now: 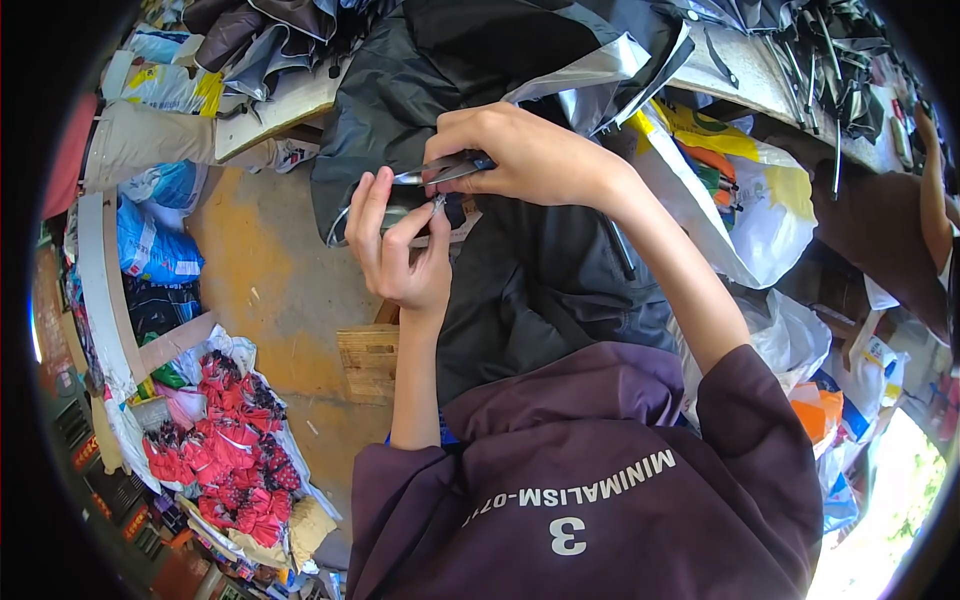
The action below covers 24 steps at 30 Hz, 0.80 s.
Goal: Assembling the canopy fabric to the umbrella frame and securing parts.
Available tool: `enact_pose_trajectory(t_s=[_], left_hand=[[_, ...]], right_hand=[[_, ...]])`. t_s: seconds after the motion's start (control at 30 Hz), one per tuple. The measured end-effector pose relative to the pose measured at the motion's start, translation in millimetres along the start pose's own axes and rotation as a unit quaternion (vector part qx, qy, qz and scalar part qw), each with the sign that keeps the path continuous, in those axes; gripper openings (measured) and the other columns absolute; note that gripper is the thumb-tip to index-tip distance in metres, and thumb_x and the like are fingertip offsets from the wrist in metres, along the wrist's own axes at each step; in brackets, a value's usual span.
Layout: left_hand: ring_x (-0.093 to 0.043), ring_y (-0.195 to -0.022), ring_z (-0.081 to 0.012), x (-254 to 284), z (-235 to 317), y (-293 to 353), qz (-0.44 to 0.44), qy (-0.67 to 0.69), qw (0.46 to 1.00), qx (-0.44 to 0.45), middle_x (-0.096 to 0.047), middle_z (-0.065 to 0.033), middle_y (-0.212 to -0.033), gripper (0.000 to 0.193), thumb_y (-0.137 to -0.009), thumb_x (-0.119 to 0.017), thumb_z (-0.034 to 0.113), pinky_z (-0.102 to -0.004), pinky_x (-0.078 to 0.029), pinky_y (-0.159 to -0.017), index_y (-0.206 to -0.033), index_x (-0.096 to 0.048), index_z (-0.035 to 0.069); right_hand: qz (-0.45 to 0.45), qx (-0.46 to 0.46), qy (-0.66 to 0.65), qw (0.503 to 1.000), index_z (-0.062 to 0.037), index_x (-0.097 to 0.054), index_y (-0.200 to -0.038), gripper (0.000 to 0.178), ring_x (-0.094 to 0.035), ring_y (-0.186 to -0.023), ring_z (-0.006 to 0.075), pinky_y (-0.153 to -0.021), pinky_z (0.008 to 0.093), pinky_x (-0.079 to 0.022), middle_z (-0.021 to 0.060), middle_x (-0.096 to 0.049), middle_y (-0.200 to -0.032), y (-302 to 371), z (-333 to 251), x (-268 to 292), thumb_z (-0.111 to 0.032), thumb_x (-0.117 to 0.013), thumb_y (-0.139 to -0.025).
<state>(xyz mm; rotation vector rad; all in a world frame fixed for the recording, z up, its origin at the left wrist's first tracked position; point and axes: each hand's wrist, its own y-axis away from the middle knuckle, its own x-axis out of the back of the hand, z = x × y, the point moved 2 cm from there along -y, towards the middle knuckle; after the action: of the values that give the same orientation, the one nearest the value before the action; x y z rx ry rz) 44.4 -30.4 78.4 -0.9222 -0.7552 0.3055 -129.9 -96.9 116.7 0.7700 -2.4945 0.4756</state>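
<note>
Left hand [400,250]: fingers pinched on a small metal tip at the cloth's edge.
Right hand [520,150]: closed around pliers [445,168].
Umbrella cloth [540,270]: draped over the lap; judged light, limp, slippery; best gripped at the stiff rib [620,245].

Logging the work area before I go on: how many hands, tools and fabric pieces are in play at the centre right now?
Hands: 2, left hand and right hand
Metal pliers-like tool, in the right hand: 1
Dark fabric canopy, pinched at its edge by the left hand: 1
Total: 4
</note>
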Motion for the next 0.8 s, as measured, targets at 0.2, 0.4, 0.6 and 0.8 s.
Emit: enact_pose_trajectory(t_s=[0.2, 0.4, 0.6, 0.8], left_hand=[[-0.056, -0.132, -0.0376, 2, -1, -1, -0.035, 0.102, 0.990, 0.089, -0.064, -0.0170, -0.136, 0.022, -0.076, -0.074, -0.006, -0.0444, -0.044, -0.110, -0.090, -0.064, 0.007], [-0.053, -0.136, -0.0385, 1, -2, 0, -0.019, 0.184, 0.971, 0.153, -0.063, -0.0224, -0.135, 0.021, -0.080, -0.072, -0.005, -0.0442, -0.045, -0.110, -0.092, -0.060, 0.005], [-0.054, -0.135, -0.0381, 1, 0, 1, -0.020, 0.216, 0.955, 0.202, -0.066, -0.0251, -0.128, 0.020, -0.083, -0.071, -0.004, -0.0432, -0.045, -0.108, -0.096, -0.058, 0.004], [-0.055, -0.133, -0.0382, 0, 1, -1, -0.028, 0.231, 0.943, 0.238, -0.069, -0.0241, -0.124, 0.021, -0.084, -0.070, -0.003, -0.0433, -0.046, -0.106, -0.099, -0.057, 0.004]], right_hand=[[-0.001, 0.009, -0.060, 0.998, 0.0011, -0.067, -0.097, 0.012, -0.062, -0.080, 0.0240, -0.073, 0.0364, -0.049, 0.0069, -0.067, -0.094, -1, -3, -1, -0.005, -0.069, -0.087], [0.020, 0.031, -0.103, 0.994, 0.0008, -0.067, -0.099, 0.013, -0.059, -0.080, 0.0223, -0.074, 0.0345, -0.048, 0.0063, -0.066, -0.095, 0, -6, -4, -0.006, -0.070, -0.088], [0.035, 0.023, -0.106, 0.993, 0.0005, -0.067, -0.101, 0.014, -0.058, -0.081, 0.0211, -0.074, 0.0339, -0.047, 0.0059, -0.065, -0.097, 0, -3, -8, -0.007, -0.070, -0.089], [0.045, 0.033, -0.107, 0.993, 0.0001, -0.068, -0.103, 0.015, -0.058, -0.082, 0.0207, -0.073, 0.0333, -0.047, 0.0058, -0.065, -0.097, -2, 1, -10, -0.007, -0.070, -0.090]])
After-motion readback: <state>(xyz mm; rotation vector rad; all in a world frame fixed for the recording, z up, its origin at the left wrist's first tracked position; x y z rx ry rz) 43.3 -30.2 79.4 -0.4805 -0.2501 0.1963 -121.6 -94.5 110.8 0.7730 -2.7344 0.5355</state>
